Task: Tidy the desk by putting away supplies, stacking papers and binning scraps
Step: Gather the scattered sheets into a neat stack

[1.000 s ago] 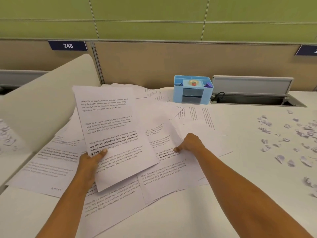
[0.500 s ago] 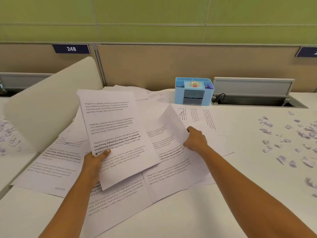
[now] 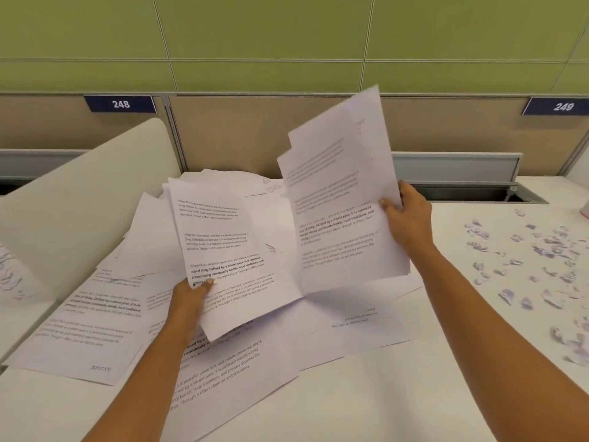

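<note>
**Papers.** The papers are white sheets printed with short blocks of black text, some lines in bold. Loose sheets [image 3: 79,330] lie overlapping at mixed angles across the left and centre of the bench [image 3: 414,393]. One of them, at the lower left, carries the word "DUPLICATE" near its corner.

**Left hand.** The left hand [image 3: 191,295] grips one sheet [image 3: 229,244] at its lower left edge. The thumb is pressed on the printed face and the fingers are curled behind. This sheet is held tilted just above the pile, text facing the camera.

**Right hand.** The right hand [image 3: 406,215] pinches a small bundle of sheets [image 3: 341,186] at the right edge, thumb in front and fingers behind. The stepped top edges show more than one sheet; the exact count cannot be told. The bundle stands nearly upright, clear of the bench, in front of the beige partition [image 3: 223,132].

**Scraps.** Small torn scraps [image 3: 526,250] are scattered on the bench to the right, well apart from the pile.

**Change from the earlier frames.**
- Half a second ago, the right hand held a sheet by its edge, low over the pile. That hand is now higher and further right, and the paper has swung up from near-flat to near-upright.
- The left hand keeps the same grip on the same sheet.
- The view has tilted, bringing the number plate "249" [image 3: 562,106] fully into view.
</note>
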A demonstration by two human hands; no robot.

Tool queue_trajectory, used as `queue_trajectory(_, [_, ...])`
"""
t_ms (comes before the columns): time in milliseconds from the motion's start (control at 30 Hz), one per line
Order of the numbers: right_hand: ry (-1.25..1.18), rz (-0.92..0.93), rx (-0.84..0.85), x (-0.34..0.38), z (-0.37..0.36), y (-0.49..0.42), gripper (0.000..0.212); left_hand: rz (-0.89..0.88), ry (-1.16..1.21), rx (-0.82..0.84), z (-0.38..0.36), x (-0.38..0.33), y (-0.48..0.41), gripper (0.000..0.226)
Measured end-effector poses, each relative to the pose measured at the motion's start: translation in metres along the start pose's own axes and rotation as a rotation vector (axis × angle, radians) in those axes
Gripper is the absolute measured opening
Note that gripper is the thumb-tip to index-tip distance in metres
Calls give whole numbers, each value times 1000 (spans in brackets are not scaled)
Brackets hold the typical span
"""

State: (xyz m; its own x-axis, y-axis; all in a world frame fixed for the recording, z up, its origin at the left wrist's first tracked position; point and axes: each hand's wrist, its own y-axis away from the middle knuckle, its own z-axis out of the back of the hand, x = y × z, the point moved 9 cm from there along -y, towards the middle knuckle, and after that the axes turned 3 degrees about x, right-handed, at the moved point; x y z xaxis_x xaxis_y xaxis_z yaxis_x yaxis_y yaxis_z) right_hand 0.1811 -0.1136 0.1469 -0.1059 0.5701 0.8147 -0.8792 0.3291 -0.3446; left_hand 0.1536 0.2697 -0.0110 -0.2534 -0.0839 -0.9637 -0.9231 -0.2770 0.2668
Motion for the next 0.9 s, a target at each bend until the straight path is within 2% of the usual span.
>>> queue_trajectory(100, [-153, 25, -59, 5, 5, -4, 20, -24, 23, 2, -6, -6, 2, 33])
queue_trajectory(167, [-310, -41, -41, -2, -1, -5, 16, -49, 40, 18, -10, -12, 6, 33])
queue_trajectory(267, [-469, -178, 110, -16, -30, 1, 23, -69, 59, 63, -18, -16, 8, 33])
queue_trajectory(433, [-448, -355, 328, -43, -83, 30, 26, -10, 153, 172, -36, -14, 16, 33])
queue_trajectory(600, [-444, -415, 471, -57, -106, 51, 31, 17, 188, 299, -52, -10, 20, 38])
queue_trajectory(767, [-677, -527, 663, -59, -126, 71, 26, 18, 185, 448, -67, -11, 28, 30])
queue_trajectory(900, [-767, -534, 703, -63, -135, 84, 36, -15, 116, 512, -76, -14, 33, 27])
